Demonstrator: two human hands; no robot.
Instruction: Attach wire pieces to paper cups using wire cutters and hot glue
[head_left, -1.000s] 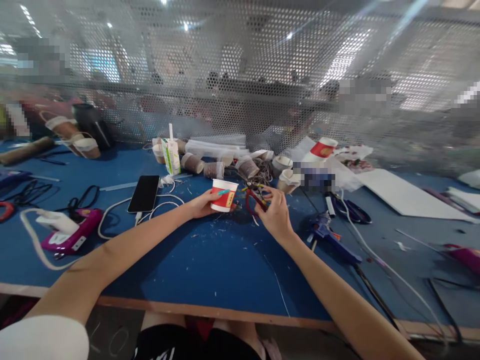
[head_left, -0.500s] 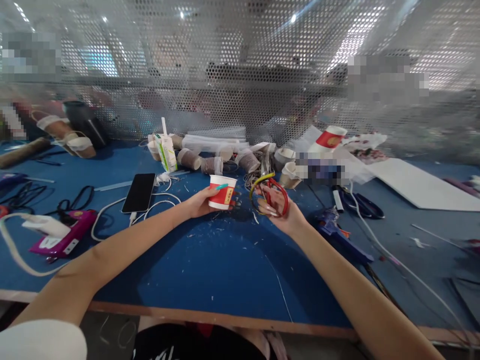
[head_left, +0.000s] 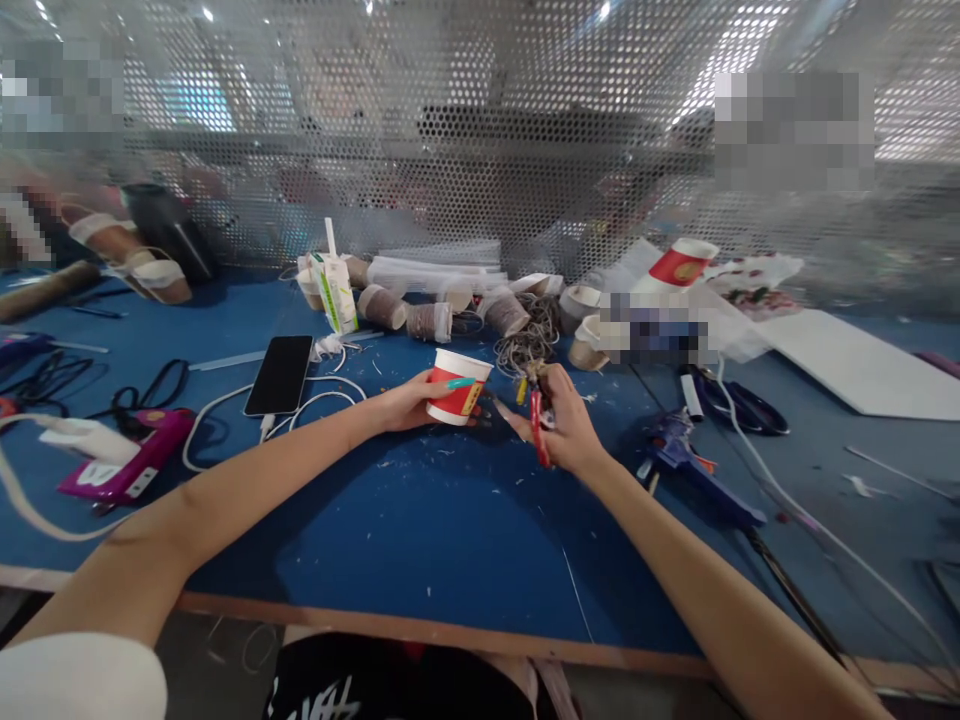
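My left hand [head_left: 409,404] grips a red and white paper cup [head_left: 457,386], holding it upright just above the blue table [head_left: 420,520]. Right beside it my right hand [head_left: 564,425] is closed around red-handled scissors [head_left: 537,420], their handles pointing down. The two hands are a short way apart in the middle of the table. Small white scraps lie on the surface below them.
Twine-wrapped cups [head_left: 431,320], a drink carton [head_left: 335,290] and a string tangle [head_left: 529,340] lie behind the hands. A phone [head_left: 280,374] with white cable and a pink glue gun [head_left: 124,468] sit left; a blue glue gun [head_left: 694,462] and black scissors [head_left: 739,405] right. A perforated screen [head_left: 480,140] closes the back.
My right hand picked the scissors up from the table, turned them from open-palm to edge-on, and closed around them. The cup in my left hand stayed almost still.
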